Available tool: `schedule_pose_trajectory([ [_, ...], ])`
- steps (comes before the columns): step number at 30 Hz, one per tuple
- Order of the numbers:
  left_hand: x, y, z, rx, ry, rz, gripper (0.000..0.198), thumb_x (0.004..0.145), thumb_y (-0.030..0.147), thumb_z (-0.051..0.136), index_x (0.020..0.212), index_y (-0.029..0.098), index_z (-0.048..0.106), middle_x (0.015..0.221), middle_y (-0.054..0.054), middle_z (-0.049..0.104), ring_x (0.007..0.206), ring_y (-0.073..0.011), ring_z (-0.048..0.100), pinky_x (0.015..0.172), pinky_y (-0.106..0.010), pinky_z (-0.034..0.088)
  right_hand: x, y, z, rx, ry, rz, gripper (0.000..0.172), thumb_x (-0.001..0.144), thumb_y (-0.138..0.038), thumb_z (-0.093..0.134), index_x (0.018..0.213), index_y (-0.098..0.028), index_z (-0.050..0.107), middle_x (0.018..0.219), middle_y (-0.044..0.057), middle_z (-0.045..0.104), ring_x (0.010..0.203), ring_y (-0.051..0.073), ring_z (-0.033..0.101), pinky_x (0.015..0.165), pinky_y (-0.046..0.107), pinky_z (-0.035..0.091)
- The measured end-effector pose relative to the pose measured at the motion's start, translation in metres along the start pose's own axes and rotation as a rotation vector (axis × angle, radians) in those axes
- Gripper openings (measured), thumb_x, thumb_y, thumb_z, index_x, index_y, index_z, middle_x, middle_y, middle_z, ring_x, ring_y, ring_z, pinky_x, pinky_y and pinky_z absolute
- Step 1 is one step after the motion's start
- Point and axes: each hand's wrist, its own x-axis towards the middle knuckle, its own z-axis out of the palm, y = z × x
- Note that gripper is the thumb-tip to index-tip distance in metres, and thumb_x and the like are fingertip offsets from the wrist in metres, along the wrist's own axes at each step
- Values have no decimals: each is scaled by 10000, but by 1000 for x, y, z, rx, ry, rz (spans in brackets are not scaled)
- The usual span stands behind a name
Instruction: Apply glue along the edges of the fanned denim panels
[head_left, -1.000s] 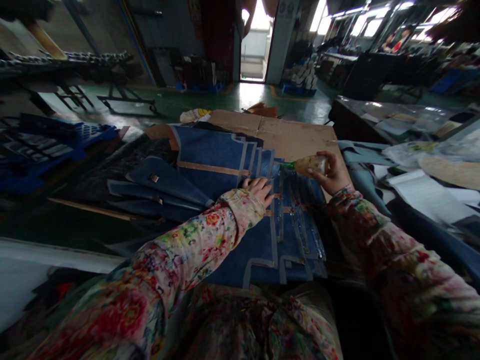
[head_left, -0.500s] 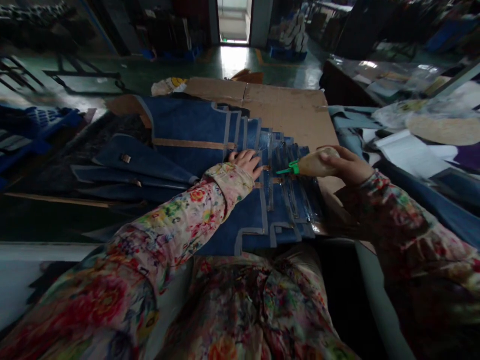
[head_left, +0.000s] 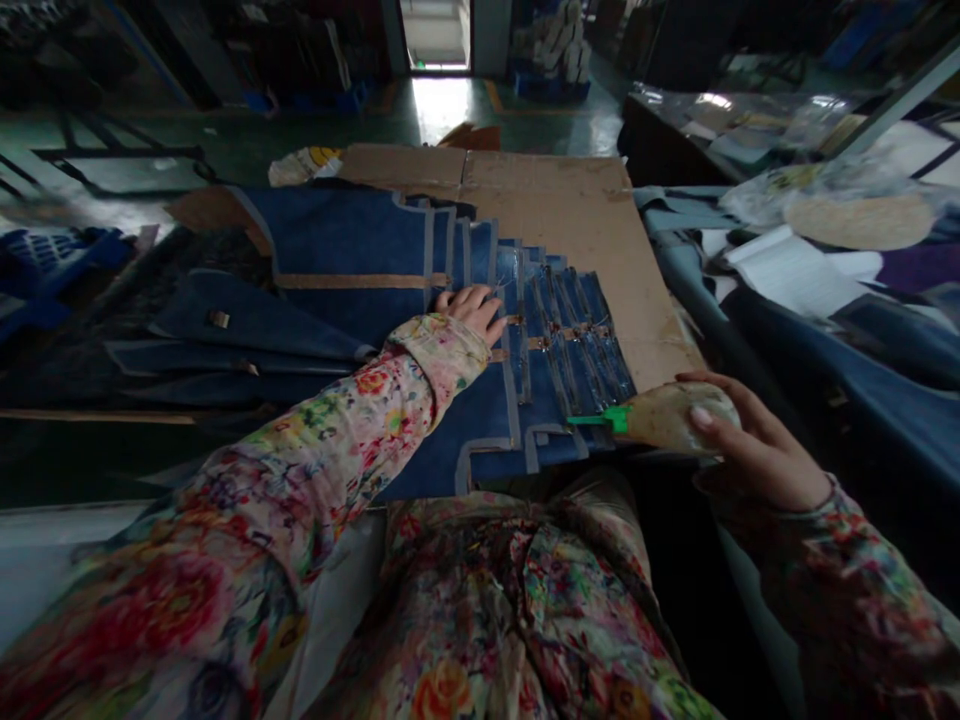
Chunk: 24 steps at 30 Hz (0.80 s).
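Note:
A fanned stack of blue denim-like pieces (head_left: 360,240) with grey edges lies on a sheet of cardboard (head_left: 592,220). My left hand (head_left: 472,308) rests flat on the stack, fingers stretched out, pressing it down. My right hand (head_left: 750,445) grips a tan squeeze bottle (head_left: 671,415) with a green nozzle (head_left: 596,420). The nozzle points left at the near edge of the rightmost pieces, whose strips look glossy and wet.
More blue pieces (head_left: 247,325) lie stacked to the left. Papers and plastic-covered items (head_left: 795,270) crowd the table on the right. A green floor and a bright doorway (head_left: 439,35) lie beyond the cardboard. My lap in floral cloth fills the bottom.
My right hand has drawn the bottle from the far end of the pieces toward me, down to their near edge. My left hand stays on the stack.

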Motion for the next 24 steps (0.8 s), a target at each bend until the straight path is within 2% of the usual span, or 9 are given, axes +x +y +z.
schedule_pose_trajectory([
  [4, 0, 0, 1, 1, 1, 2, 335, 906, 380, 408, 1157, 227, 569, 1314, -53, 490, 1206, -222, 417, 968, -430, 275, -2, -6, 7, -2, -16, -5, 477, 680, -485, 745, 1087, -296, 584, 958, -12, 604, 836, 118, 579, 676, 111, 489],
  [8, -1, 2, -2, -1, 3, -4, 339, 911, 376, 403, 1157, 213, 569, 1316, -61, 487, 1208, -226, 415, 983, -433, 263, -9, -17, 16, 69, -70, 102, 498, 690, -495, 730, 1113, -283, 576, 979, 5, 617, 858, 142, 593, 693, 140, 498],
  [12, -1, 4, -5, 1, -12, -14, 337, 911, 369, 407, 1159, 208, 570, 1318, -69, 486, 1206, -232, 417, 984, -434, 267, -8, -26, 20, 201, 102, 123, 427, 716, -487, 705, 1089, -313, 591, 982, -15, 610, 818, 129, 601, 662, 143, 499],
  [15, -1, 4, -6, 1, -16, -15, 332, 908, 371, 415, 1152, 210, 573, 1311, -68, 493, 1197, -231, 425, 976, -432, 275, 6, -23, 16, 108, 135, 43, 472, 668, -482, 749, 1082, -311, 600, 971, -19, 599, 814, 119, 586, 651, 133, 494],
  [18, -1, 3, -5, 3, -9, -9, 335, 911, 372, 412, 1155, 207, 570, 1314, -65, 493, 1208, -224, 417, 977, -430, 274, 23, -13, 9, -46, 83, -82, 490, 656, -492, 748, 1080, -293, 603, 1011, -12, 586, 923, 144, 567, 760, 171, 496],
  [21, -2, 2, -4, 5, 14, -7, 331, 913, 371, 410, 1153, 209, 570, 1313, -53, 498, 1211, -209, 418, 983, -425, 271, 30, -11, 4, -194, 23, -166, 494, 681, -504, 711, 1100, -274, 582, 1077, 6, 578, 1032, 196, 535, 933, 285, 448],
  [22, -2, 2, -4, 9, 15, -9, 328, 913, 371, 412, 1152, 211, 570, 1312, -50, 499, 1208, -205, 422, 982, -425, 271, 30, -13, 4, -227, -5, -168, 501, 679, -508, 708, 1099, -267, 580, 1074, 13, 582, 1037, 210, 534, 954, 313, 436],
  [24, -1, 3, -5, 16, 3, -16, 325, 912, 370, 416, 1154, 214, 569, 1314, -48, 497, 1203, -204, 426, 982, -428, 273, 26, -21, 4, -214, -71, -113, 512, 659, -507, 725, 1087, -260, 589, 1057, 24, 593, 995, 222, 556, 899, 317, 474],
])
